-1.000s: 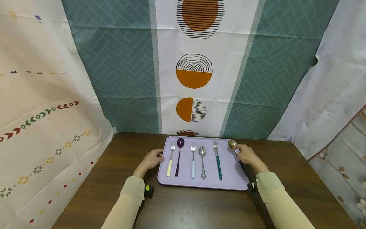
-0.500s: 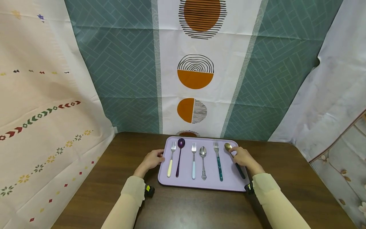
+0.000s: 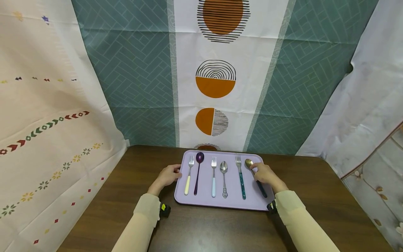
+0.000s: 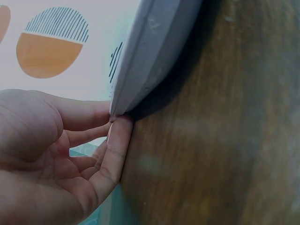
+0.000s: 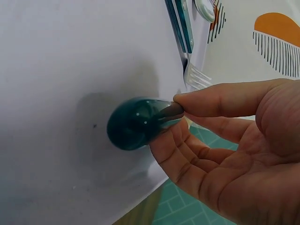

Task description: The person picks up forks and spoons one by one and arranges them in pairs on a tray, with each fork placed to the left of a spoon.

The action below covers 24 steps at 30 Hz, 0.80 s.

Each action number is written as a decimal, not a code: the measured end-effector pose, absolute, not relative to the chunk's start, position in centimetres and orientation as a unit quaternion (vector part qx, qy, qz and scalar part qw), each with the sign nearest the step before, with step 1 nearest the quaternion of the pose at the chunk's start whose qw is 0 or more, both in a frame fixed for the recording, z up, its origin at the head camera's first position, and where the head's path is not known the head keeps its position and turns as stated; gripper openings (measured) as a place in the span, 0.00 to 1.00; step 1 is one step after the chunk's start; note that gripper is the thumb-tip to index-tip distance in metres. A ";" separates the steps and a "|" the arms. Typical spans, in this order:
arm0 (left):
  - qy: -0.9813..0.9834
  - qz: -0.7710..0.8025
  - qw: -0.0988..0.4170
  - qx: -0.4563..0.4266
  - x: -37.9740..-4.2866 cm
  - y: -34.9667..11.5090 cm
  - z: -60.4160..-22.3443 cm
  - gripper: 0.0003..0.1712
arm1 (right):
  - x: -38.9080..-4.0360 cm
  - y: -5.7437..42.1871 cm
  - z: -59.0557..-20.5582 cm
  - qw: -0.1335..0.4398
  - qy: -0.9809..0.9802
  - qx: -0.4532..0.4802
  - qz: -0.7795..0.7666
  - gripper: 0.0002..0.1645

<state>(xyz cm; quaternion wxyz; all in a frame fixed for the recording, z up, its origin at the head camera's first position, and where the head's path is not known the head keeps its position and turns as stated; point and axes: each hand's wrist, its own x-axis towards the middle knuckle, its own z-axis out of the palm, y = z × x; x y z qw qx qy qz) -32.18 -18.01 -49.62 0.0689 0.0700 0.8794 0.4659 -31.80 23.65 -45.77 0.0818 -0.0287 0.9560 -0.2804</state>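
A lavender tray (image 3: 203, 182) lies on the table; my left hand (image 3: 166, 175) pinches its left rim. The left wrist view shows the thumb on the rim (image 4: 154, 51) and a finger at its underside. At the tray's right side, my right hand (image 3: 265, 174) pinches the shaft of a gold-bowled spoon (image 3: 248, 163) with a dark green handle. Seen end-on in the right wrist view, the spoon's handle (image 5: 136, 124) stands over the tray with a shadow beneath. The spoon lies slanted, bowl away from me, just right of a teal-handled fork (image 3: 241, 180).
Further left on the tray are a silver spoon (image 3: 224, 168), a light-blue-handled fork (image 3: 213, 182), a purple spoon (image 3: 199, 158) and a cream-handled fork (image 3: 188, 183). The brown table (image 3: 217, 227) ends at a patterned cloth (image 3: 145, 87) behind.
My right hand has carried the gold-bowled spoon leftward from the tray's right edge, nearer the teal-handled fork. My left hand stays on the rim.
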 end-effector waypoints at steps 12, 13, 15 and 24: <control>0.879 0.466 0.072 0.069 -32.3 -18.0 -49.6 0.28 | -32.0 23.2 -46.0 0.099 0.958 -0.036 -0.267 0.34; 0.880 0.465 0.071 0.069 -32.3 -18.0 -49.6 0.27 | -32.0 23.2 -46.0 0.099 0.958 -0.037 -0.266 0.34; 0.881 0.463 0.070 0.070 -32.4 -18.0 -49.7 0.27 | -32.0 23.2 -46.0 0.100 0.958 -0.039 -0.265 0.33; 0.884 0.456 0.069 0.070 -32.4 -18.1 -49.8 0.27 | -32.1 23.1 -46.1 0.093 0.959 -0.053 -0.261 0.34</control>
